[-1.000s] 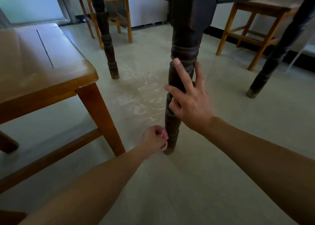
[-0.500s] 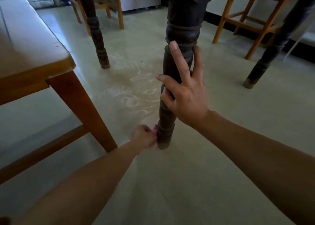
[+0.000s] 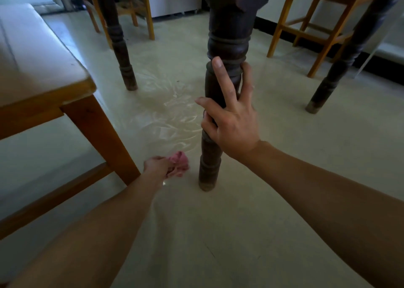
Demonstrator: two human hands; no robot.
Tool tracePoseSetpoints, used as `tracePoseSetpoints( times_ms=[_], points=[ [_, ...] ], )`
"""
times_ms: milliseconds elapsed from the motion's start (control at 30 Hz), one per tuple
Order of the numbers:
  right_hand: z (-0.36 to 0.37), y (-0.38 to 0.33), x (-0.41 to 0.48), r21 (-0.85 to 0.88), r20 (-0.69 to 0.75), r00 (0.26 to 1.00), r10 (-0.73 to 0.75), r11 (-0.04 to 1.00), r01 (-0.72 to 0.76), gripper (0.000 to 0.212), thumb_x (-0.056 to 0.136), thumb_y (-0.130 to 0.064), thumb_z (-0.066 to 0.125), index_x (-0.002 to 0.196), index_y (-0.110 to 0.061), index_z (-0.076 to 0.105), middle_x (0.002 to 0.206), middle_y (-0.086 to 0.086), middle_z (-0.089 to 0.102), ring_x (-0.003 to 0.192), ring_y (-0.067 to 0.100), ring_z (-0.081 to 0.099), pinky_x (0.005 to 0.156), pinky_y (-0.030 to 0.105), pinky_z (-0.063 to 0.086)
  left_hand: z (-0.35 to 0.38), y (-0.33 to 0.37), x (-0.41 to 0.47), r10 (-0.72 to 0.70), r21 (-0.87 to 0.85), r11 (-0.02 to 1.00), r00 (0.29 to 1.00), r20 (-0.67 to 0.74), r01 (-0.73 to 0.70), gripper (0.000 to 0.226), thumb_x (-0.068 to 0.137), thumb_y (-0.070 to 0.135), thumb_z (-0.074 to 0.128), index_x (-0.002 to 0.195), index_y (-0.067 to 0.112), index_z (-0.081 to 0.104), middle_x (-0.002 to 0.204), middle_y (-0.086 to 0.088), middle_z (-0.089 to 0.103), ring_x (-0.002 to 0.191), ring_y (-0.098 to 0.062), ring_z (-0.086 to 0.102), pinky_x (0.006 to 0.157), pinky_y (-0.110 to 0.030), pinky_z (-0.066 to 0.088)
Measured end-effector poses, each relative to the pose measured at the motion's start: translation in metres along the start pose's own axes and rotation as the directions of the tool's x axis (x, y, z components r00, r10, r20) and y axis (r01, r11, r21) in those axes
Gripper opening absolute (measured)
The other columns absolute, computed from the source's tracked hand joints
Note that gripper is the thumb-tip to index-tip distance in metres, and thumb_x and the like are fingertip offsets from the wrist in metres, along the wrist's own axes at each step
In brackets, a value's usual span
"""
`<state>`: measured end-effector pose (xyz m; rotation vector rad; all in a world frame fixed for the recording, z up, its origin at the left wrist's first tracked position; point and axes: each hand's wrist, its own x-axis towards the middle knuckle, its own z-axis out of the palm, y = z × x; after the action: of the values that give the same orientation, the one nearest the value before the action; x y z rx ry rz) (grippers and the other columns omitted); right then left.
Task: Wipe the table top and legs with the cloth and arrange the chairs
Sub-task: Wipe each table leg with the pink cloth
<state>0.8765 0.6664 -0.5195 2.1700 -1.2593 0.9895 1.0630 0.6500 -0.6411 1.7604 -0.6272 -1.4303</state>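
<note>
A dark turned table leg (image 3: 227, 41) stands on the floor at the centre. My right hand (image 3: 231, 119) rests on its middle, thumb and curled fingers around it, index and another finger stretched up along the wood. My left hand (image 3: 156, 164) is low near the floor, left of the leg's foot, shut on a crumpled pink cloth (image 3: 179, 163). The cloth is a little apart from the leg. Two more dark table legs show, one (image 3: 118, 45) at the back left and one (image 3: 349, 54) at the right.
A light wooden chair (image 3: 43, 84) stands close on the left, its front leg (image 3: 105, 139) just beside my left hand. Two more wooden chairs stand behind, one (image 3: 140, 6) at the back left and one (image 3: 317, 25) at the back right. The pale floor (image 3: 218, 233) has shiny wet-looking streaks.
My left hand with the pink cloth has come away from the foot of the leg to the left. My right hand stays on the leg. The view has shifted down slightly.
</note>
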Motion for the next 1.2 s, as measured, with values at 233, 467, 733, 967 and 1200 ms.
tracePoseSetpoints(
  times_ms=[233,467,733,967,1200],
  points=[
    [-0.037,-0.008,-0.001,-0.098,0.210,0.978,0.014,0.995,0.007,0.035,0.085,-0.023,0.070,0.119,-0.024,0.065,0.162,0.005,0.007,0.142,0.055,0.012,0.086,0.061,0.054,-0.020,0.075,-0.071,0.088,0.123,0.982,0.925,0.369,-0.142,0.034,0.078,-0.019,0.053,0.101,0.004,0.064,0.108,-0.017,0.062,0.089,-0.027,0.062,0.064,-0.032,0.054],
    [-0.101,-0.028,0.010,0.132,0.315,0.948,-0.041,0.991,-0.001,0.045,0.094,-0.036,0.055,0.137,-0.022,0.052,0.129,0.003,0.060,0.106,0.019,0.059,0.081,0.030,0.048,-0.036,0.124,-0.142,0.316,0.021,0.929,0.818,0.480,-0.371,0.035,0.078,-0.019,0.055,0.103,0.006,0.057,0.098,-0.016,0.061,0.085,-0.025,0.061,0.066,-0.033,0.052],
    [-0.129,-0.046,0.038,0.504,0.394,0.830,0.394,0.662,-0.554,0.026,0.092,-0.027,0.065,0.117,-0.026,0.061,0.092,-0.009,0.066,0.080,0.007,0.067,0.069,0.028,0.061,-0.012,0.145,-0.217,0.537,-0.107,0.842,0.801,0.264,-0.529,0.015,0.082,-0.001,0.068,0.097,0.000,0.068,0.092,-0.017,0.071,0.087,-0.028,0.070,0.076,-0.034,0.059],
    [-0.140,-0.034,0.054,0.638,0.423,0.782,0.458,0.463,-0.616,0.026,0.099,-0.027,0.052,0.122,-0.020,0.062,0.100,-0.003,0.065,0.093,0.015,0.063,0.086,0.041,0.058,-0.008,0.153,-0.235,0.516,-0.087,0.836,0.721,0.463,-0.542,0.033,0.095,0.011,0.038,0.104,0.007,0.070,0.106,-0.009,0.071,0.104,-0.022,0.064,0.087,-0.036,0.050],
    [-0.142,-0.002,0.054,0.642,0.310,0.707,0.636,0.409,-0.649,0.019,0.094,-0.011,0.061,0.111,-0.017,0.059,0.093,-0.006,0.067,0.077,0.003,0.068,0.063,0.017,0.055,-0.014,0.167,-0.222,0.514,0.033,0.824,0.770,0.377,-0.566,0.046,0.095,0.025,0.029,0.107,0.009,0.070,0.108,-0.005,0.070,0.107,-0.024,0.058,0.097,-0.043,0.045]
  ],
)
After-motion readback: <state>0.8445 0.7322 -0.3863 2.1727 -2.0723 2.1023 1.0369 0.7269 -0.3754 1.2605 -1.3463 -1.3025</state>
